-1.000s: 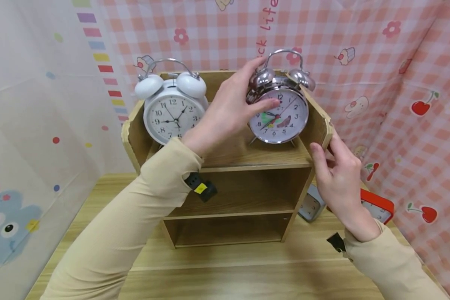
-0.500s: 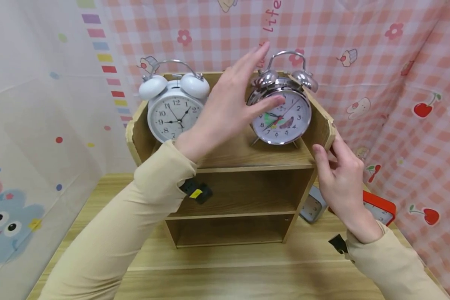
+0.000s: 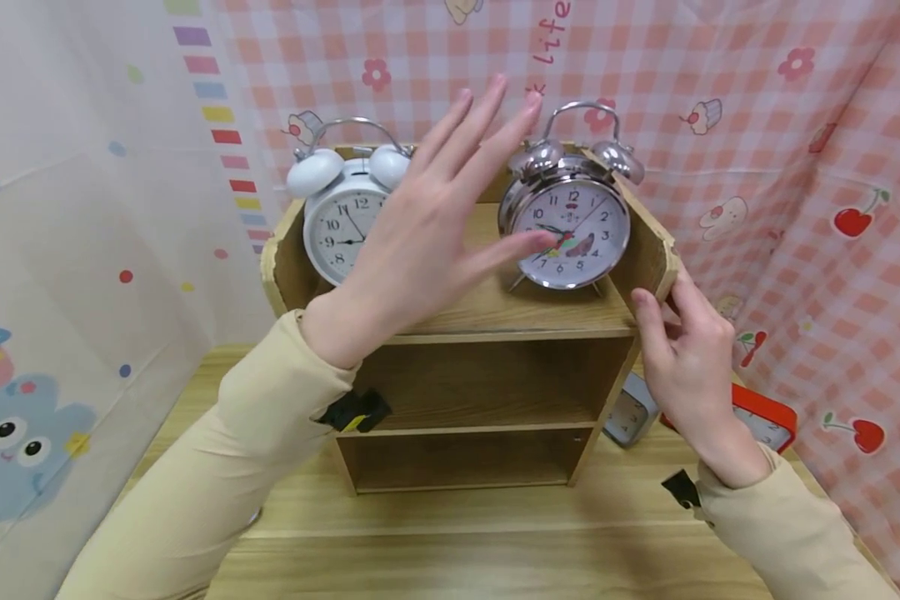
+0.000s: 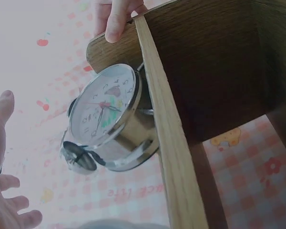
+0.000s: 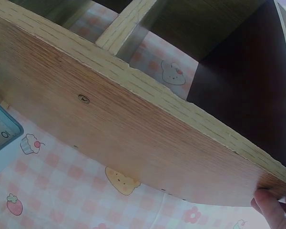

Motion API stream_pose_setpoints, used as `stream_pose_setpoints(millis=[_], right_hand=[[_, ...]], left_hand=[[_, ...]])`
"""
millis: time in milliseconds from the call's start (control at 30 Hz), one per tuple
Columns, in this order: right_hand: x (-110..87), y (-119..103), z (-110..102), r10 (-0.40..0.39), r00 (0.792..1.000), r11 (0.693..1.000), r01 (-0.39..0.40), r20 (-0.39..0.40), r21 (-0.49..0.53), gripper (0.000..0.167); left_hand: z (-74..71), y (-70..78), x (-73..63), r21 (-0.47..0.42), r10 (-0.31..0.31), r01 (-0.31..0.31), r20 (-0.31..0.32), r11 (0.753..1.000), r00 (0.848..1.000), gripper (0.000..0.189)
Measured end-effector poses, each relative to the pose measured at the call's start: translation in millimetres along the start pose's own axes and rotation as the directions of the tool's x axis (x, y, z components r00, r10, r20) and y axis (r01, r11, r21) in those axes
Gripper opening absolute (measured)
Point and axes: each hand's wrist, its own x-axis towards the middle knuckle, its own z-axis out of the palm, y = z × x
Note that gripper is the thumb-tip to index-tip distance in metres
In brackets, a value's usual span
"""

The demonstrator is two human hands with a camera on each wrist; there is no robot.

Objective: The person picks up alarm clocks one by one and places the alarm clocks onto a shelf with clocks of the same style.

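On the top tier [image 3: 517, 310] of the wooden shelf [image 3: 487, 383], a white alarm clock [image 3: 337, 225] was seated at left and a silver alarm clock [image 3: 577, 218] at right; the left hand [image 3: 412, 225] was raised, fingers straight, its gap from the latter revealed only by the left wrist view. The shelf's right edge [image 3: 667, 279] was gripped by the right hand [image 3: 686, 358].

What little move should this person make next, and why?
Probably draw the left grip back toward the body: it is spread and holds nothing, the silver clock and white clock both stand on top of the wooden shelf, and the right grip holds that shelf's side.
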Motion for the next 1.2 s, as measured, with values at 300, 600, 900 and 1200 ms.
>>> stream_pose_setpoints(millis=[300, 600, 900, 1200], right_hand=[[-0.9, 1, 1, -0.017, 0.999, 1.000, 0.016, -0.029, -0.019, 0.040], [-1.1, 1, 1, -0.010, 0.999, 1.000, 0.010, -0.040, -0.004, 0.038], [0.2, 6, -1, -0.008, 1.000, 1.000, 0.008, 0.005, -0.029, 0.040], [-2.1, 7, 0, -0.011, 1.000, 1.000, 0.011, 0.001, -0.022, 0.040]], left_hand=[[-11.3, -4.7, -19.5, 0.091, 0.097, -0.092, -0.062, 0.992, 0.993, 0.088], [-27.7, -10.6, -43.8, 0.149, 0.123, -0.108, -0.096, 0.983, 0.988, 0.089], [-42.5, -22.1, -67.7, 0.166, 0.077, -0.061, -0.093, 0.984, 0.993, 0.092], [-53.3, -30.1, -93.2, 0.149, 0.060, -0.043, -0.108, 0.988, 0.992, 0.090]])
